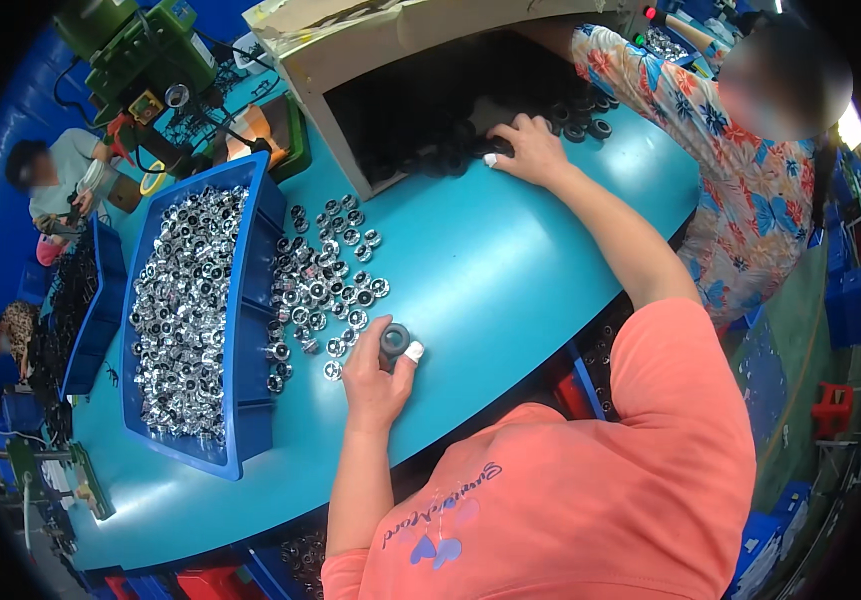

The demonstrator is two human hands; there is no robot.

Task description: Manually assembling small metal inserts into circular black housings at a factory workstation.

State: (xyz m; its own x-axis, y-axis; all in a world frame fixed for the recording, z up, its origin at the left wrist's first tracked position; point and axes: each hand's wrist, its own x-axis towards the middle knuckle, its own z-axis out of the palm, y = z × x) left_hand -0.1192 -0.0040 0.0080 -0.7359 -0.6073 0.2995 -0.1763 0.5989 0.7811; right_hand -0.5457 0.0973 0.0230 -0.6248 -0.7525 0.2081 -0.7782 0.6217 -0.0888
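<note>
My left hand (368, 388) is closed on a black ring-shaped part (394, 338), pinched between the thumb and fingers above the turquoise table (470, 270). Something white covers the thumb tip. Farther off, my right hand (534, 152) reaches to the edge of a heap of black round parts (574, 130). Its fingers are curved with the thumb apart, and I make out nothing in its grasp. Beside my left hand lie loose shiny silver parts with dark centres (322, 280). Many more fill a blue bin (255, 405) to the left.
A pale box (322, 130) with a dark inside stands over part of the black heap. At the right, a co-worker in a floral shirt (750, 190) reaches an arm toward it. A green machine (135, 60) stands at the back left. A second blue bin (95, 310) holds dark parts.
</note>
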